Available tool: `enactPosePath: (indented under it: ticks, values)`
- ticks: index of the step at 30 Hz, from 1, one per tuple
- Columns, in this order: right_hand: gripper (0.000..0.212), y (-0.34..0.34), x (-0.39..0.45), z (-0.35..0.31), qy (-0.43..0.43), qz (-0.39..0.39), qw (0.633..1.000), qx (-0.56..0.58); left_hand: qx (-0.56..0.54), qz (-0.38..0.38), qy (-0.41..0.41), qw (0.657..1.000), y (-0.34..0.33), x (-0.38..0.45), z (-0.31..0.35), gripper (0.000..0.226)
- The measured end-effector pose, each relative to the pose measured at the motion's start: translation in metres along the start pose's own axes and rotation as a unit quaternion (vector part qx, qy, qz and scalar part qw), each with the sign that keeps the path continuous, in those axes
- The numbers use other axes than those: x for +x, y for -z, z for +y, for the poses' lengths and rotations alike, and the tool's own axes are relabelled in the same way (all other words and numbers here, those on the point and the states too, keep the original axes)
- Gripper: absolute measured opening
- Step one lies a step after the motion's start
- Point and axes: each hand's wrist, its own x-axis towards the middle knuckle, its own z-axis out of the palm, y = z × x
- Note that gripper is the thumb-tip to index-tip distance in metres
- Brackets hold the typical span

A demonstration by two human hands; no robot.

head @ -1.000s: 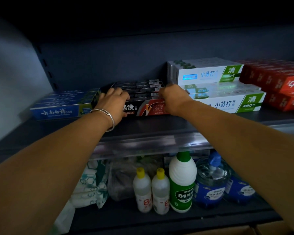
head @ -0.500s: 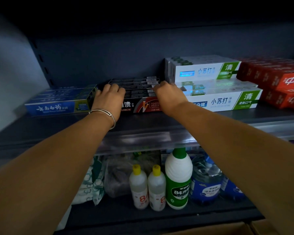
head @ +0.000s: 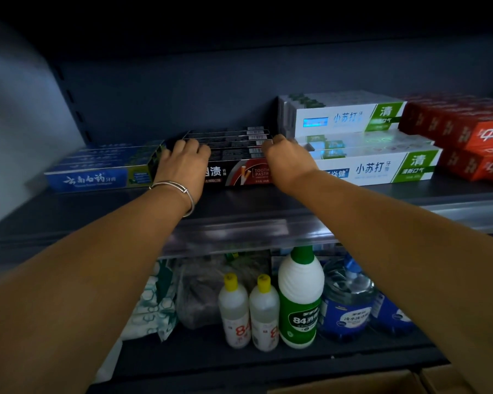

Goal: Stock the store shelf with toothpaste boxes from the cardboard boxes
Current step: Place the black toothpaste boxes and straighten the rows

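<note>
Barely shifted since the earlier frame: both hands on the black toothpaste boxes [head: 234,155].
Left hand [head: 182,163] curled over the row's left end, right hand [head: 285,160] over its right end, squaring it on the shelf [head: 239,203]. Blue boxes [head: 97,172] left of it, green-and-white boxes [head: 367,155] right, red boxes [head: 473,137] beyond. Probably well along; cardboard boxes [head: 353,383] below.
</note>
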Motion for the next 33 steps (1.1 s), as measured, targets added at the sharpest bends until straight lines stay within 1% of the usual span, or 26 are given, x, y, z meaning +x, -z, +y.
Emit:
enactPosePath:
  ticks: [7, 13, 18, 21, 24, 30, 33]
  values:
    - [0.046, -0.001, -0.002, 0.003, 0.001, 0.018, 1.0, -0.017, -0.003, 0.009, -0.011, 1.0, 0.004, -0.002, 0.006, 0.042]
    - [0.039, -0.001, -0.01, 0.008, 0.021, 0.036, 0.999, -0.033, -0.037, 0.004, -0.026, 0.999, 0.01, -0.011, 0.016, 0.042]
    - [0.043, 0.011, -0.031, 0.013, 0.047, 0.033, 0.998, -0.003, -0.079, 0.001, -0.009, 0.997, 0.026, -0.025, 0.035, 0.048]
    - [0.049, 0.02, -0.056, 0.021, 0.045, 0.026, 0.999, 0.015, -0.11, 0.012, -0.025, 0.994, 0.041, -0.039, 0.056, 0.048]
    - [0.052, 0.028, -0.088, 0.038, 0.04, 0.018, 0.999, -0.008, -0.132, 0.01, -0.049, 0.99, 0.054, -0.057, 0.087, 0.052]
    - [0.046, 0.03, -0.165, 0.087, -0.013, -0.018, 0.999, -0.024, -0.155, 0.01, -0.087, 0.984, 0.071, -0.095, 0.162, 0.051]
    - [0.043, 0.023, -0.205, 0.114, -0.046, -0.043, 0.997, -0.037, -0.167, -0.005, -0.109, 0.98, 0.072, -0.114, 0.204, 0.05]
